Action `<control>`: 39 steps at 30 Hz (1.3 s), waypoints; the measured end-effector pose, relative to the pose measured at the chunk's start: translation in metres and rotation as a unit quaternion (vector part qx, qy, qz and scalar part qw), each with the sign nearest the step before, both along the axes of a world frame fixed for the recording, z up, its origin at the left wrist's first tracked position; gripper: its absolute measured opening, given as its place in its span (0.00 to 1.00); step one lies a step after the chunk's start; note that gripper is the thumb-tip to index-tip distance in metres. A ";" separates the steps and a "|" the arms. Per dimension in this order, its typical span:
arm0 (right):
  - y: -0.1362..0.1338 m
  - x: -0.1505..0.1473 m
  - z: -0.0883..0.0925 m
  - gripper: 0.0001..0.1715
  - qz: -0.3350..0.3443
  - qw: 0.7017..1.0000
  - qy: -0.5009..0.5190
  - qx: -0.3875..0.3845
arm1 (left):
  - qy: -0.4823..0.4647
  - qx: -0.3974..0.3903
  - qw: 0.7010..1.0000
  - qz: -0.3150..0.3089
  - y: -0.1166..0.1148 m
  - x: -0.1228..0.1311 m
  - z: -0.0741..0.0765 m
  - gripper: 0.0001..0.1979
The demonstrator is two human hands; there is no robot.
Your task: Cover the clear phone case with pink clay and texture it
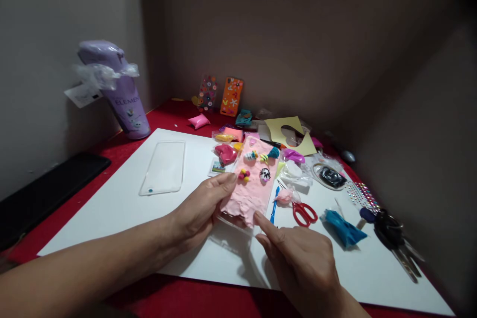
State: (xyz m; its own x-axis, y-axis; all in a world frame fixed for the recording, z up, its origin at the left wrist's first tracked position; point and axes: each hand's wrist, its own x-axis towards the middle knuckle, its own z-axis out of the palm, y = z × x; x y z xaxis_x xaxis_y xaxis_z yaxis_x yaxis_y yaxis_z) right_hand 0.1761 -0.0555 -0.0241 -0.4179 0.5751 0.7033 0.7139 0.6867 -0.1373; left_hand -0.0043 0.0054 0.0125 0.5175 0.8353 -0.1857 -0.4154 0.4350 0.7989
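Observation:
A clear phone case (255, 194) covered in pink clay is tilted up over the white board (115, 223). Small coloured clay figures sit on its upper half, among them a black-and-white one (265, 175). Along the lower end the pink layer has a ragged edge, with bare clear plastic below it. My left hand (208, 203) grips the case's left side, thumb on the front. My right hand (301, 253) holds nothing; its index fingertip touches the clay near the lower right edge, with the thumb apart and the other fingers curled.
A second clear case (164, 166) lies on the left. Red scissors (304, 213), a blue tool (275, 204), a blue clay packet (343, 228) and keys (398, 241) lie to the right. A purple tumbler (128, 104) stands back left; an orange case (231, 96) leans on the wall.

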 end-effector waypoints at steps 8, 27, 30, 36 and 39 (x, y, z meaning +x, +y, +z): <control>0.000 0.000 -0.003 0.19 -0.005 1.000 -0.007 -0.010 | 0.020 -0.001 1.000 -0.014 0.001 0.000 0.000 0.17; -0.001 -0.002 -0.001 0.18 0.005 0.999 -0.045 -0.014 | 0.050 -0.023 0.998 -0.017 0.001 0.000 -0.005 0.13; -0.001 -0.002 -0.001 0.19 0.015 0.998 -0.051 -0.020 | 0.057 -0.020 0.998 -0.013 0.002 0.001 -0.004 0.13; 0.000 -0.003 -0.001 0.20 0.020 0.997 -0.066 -0.018 | 0.059 -0.017 0.998 -0.015 0.002 0.001 -0.005 0.13; -0.001 -0.004 0.000 0.19 0.020 0.997 -0.072 -0.022 | 0.049 -0.022 0.998 -0.013 0.002 0.000 -0.005 0.14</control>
